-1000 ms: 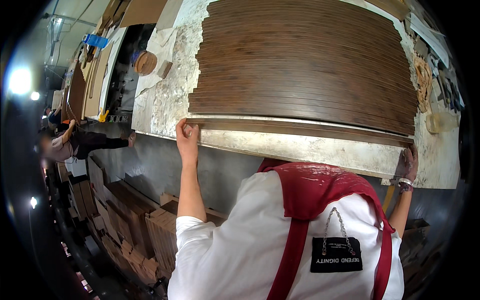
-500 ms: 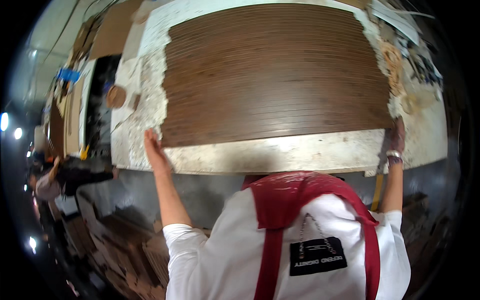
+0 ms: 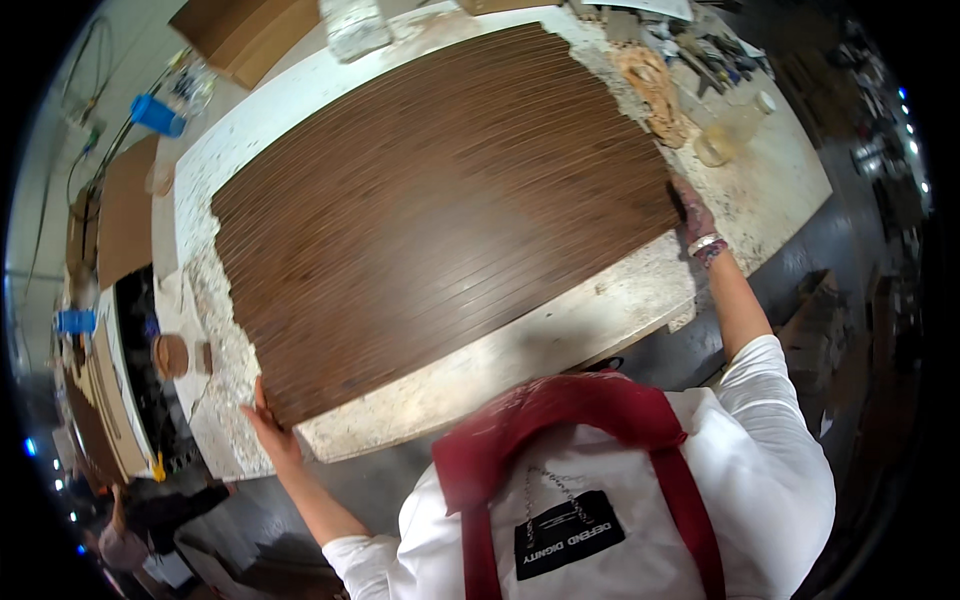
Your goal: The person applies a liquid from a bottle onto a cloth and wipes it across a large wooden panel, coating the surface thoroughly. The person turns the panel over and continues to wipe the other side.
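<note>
A wide dark-brown panel of narrow wooden slats (image 3: 430,210) lies flat on a white, paint-crusted worktable (image 3: 640,285). Its two short ends are jagged where the slats stop unevenly. My left hand (image 3: 272,432) is at the near left corner, with fingers along the end and the palm by the front edge. At the near right corner, my right hand (image 3: 697,215) holds the other end; its fingers are partly hidden against the panel and look stained. A bracelet circles that wrist.
Right of the panel lie a crumpled tan cloth (image 3: 650,90), a clear jar (image 3: 715,147) and scattered tools (image 3: 715,60). A brown round container (image 3: 170,355) stands left. Beyond are a cardboard box (image 3: 245,35) and a blue cup (image 3: 157,115). Another person (image 3: 130,545) is at far left.
The view has turned, so the table and panel now slant up to the right. My left hand has come in against the panel's corner. My right hand stays at its right end.
</note>
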`<state>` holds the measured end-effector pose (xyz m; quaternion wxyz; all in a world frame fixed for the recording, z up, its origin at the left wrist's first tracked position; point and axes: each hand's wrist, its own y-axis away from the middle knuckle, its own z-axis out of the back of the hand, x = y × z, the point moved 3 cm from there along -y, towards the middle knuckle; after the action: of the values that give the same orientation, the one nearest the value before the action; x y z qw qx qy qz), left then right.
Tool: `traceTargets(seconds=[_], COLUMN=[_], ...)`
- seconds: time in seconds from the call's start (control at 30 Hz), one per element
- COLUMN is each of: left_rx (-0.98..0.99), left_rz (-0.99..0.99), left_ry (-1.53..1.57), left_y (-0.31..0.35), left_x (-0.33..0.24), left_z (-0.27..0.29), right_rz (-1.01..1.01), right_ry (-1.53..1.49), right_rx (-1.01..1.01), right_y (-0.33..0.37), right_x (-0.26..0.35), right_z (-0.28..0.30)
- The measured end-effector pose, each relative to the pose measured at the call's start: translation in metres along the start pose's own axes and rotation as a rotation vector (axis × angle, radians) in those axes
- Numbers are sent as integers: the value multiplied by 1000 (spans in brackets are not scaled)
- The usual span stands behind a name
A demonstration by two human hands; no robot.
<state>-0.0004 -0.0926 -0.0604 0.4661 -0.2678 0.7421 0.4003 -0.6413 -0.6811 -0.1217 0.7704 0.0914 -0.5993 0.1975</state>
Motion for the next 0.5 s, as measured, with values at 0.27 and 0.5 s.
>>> traceTargets(seconds=[0.27, 0.5], left_rx=[52, 81], left_rz=[-2, 102], left_ry=[-227, -372], left_y=[3, -35], left_x=[-16, -35], left_z=[3, -31], right_rz=[-366, -225], right_ry=[-91, -120], right_rx=[-28, 83], right_y=[-24, -56], right_x=[86, 61], right_z=[-36, -46])
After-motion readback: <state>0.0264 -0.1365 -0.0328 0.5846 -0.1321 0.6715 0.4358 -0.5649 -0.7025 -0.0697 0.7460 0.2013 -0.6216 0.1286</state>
